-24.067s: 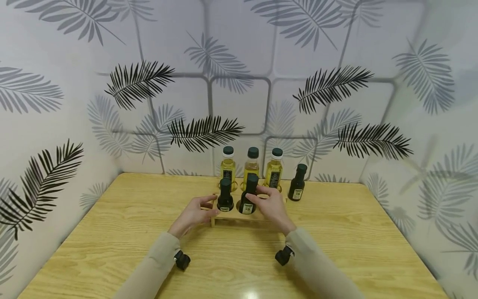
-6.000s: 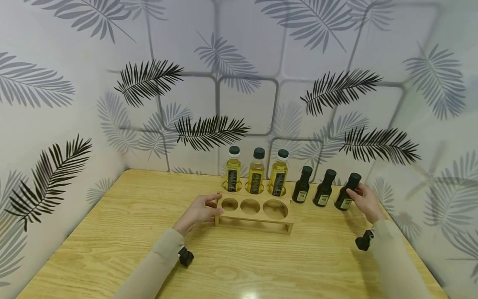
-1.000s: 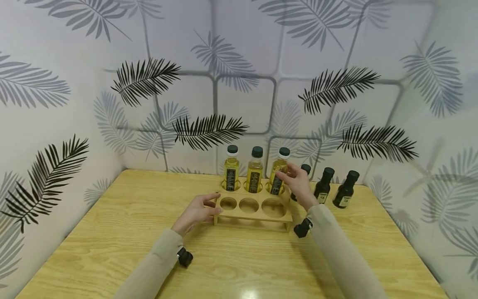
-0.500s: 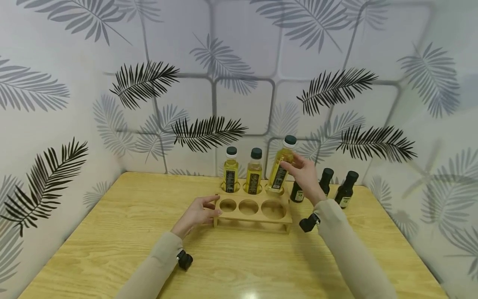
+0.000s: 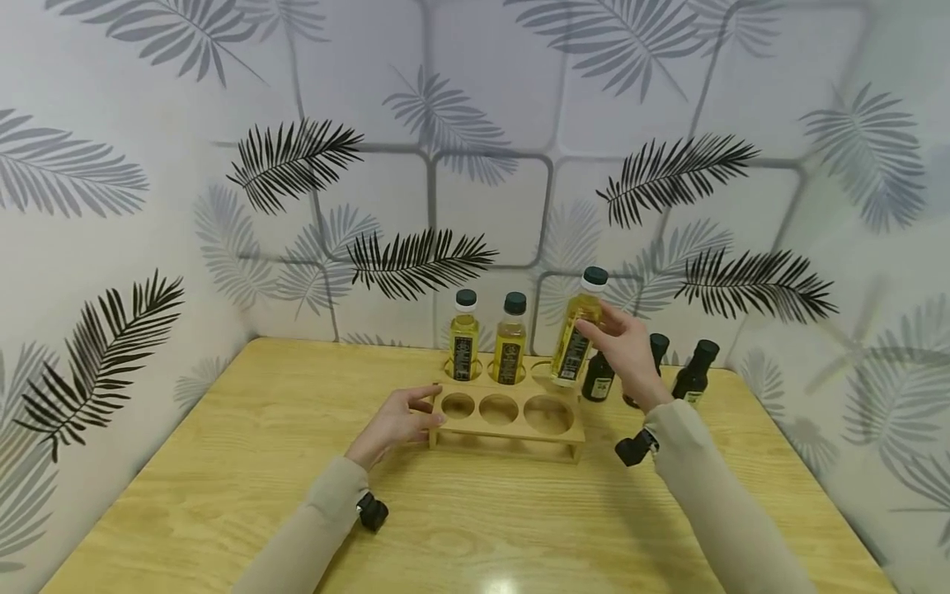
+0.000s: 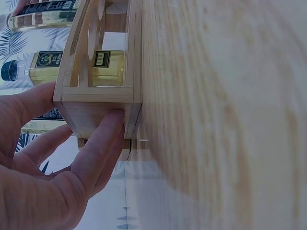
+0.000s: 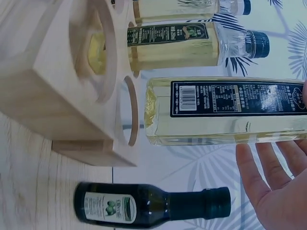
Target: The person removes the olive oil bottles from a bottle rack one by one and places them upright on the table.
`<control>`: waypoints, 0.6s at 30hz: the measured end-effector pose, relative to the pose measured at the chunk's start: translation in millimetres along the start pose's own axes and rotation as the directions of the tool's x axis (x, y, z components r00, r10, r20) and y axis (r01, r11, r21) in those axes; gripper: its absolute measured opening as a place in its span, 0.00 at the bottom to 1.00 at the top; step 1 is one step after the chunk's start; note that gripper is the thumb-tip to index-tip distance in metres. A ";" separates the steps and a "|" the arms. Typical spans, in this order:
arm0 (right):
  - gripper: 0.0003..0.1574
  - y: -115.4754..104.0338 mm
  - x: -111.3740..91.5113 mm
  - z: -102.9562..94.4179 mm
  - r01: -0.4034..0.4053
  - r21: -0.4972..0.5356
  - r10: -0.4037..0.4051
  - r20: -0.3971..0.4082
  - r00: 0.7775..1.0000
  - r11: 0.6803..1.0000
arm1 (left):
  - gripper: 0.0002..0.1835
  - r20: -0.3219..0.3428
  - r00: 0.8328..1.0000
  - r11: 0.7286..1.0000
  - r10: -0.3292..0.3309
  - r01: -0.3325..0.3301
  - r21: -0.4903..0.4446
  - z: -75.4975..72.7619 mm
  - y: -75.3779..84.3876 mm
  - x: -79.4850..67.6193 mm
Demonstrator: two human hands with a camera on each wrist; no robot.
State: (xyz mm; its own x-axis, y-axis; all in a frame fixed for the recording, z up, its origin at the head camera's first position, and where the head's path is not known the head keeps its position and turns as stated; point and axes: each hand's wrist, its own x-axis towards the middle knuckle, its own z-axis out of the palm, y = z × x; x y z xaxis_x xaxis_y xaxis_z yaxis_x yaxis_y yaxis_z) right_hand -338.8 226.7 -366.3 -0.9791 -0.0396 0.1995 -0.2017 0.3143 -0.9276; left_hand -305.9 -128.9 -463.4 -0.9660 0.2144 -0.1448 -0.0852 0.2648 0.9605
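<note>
My right hand grips a clear bottle of yellow oil with a dark green cap, tilted with its top to the right. In the right wrist view its base shows just above a back-row hole of the wooden bottle rack. My left hand holds the rack's left end, thumb at the top front corner and fingers against the end panel. Two more oil bottles, one at the left and one in the middle, stand in the back row. The front-row holes hold nothing.
Three dark bottles with green caps stand on the table right of the rack: the nearest, a middle one partly behind my right hand, and the farthest. A leaf-patterned wall rises behind the wooden table.
The right hand has lifted the right-hand oil bottle out of its back-row hole, moving it up and right and tilting it. The left hand stays at the rack's end.
</note>
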 end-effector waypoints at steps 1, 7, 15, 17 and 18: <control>0.50 0.7 -1.7 -2.1 -0.001 -0.008 0.001 -0.001 1.000 1.000 | 0.31 0.003 1.000 1.000 0.002 -0.002 -0.001 0.2 0.0 0.3; 0.51 3.1 -8.4 -12.1 -0.011 -0.036 0.011 0.003 1.000 0.999 | 0.32 0.011 1.000 1.000 0.001 -0.001 0.000 0.9 0.9 -0.7; 0.51 10.8 -9.7 -19.6 0.000 -0.051 -0.001 -0.022 1.000 0.999 | 0.31 0.005 1.000 1.000 0.015 -0.015 0.008 -1.1 2.3 -1.4; 0.51 13.9 -11.3 -22.0 -0.004 -0.035 0.004 -0.021 1.000 0.999 | 0.31 0.010 1.000 1.000 0.016 -0.016 0.007 -0.8 2.4 -2.0; 0.51 15.2 -12.4 -23.1 -0.006 -0.028 0.006 -0.019 1.000 1.000 | 0.32 0.010 1.000 1.000 0.013 -0.013 0.003 -0.6 2.7 -2.4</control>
State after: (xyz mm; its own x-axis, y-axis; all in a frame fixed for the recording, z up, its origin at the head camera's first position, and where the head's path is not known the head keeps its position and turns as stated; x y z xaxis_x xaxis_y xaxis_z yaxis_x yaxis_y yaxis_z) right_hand -329.1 253.9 -375.6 -0.9795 -0.0195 0.2003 -0.1949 0.3405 -0.9198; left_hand -304.0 -129.2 -460.3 -0.9644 0.2275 -0.1349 -0.0719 0.2653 0.9615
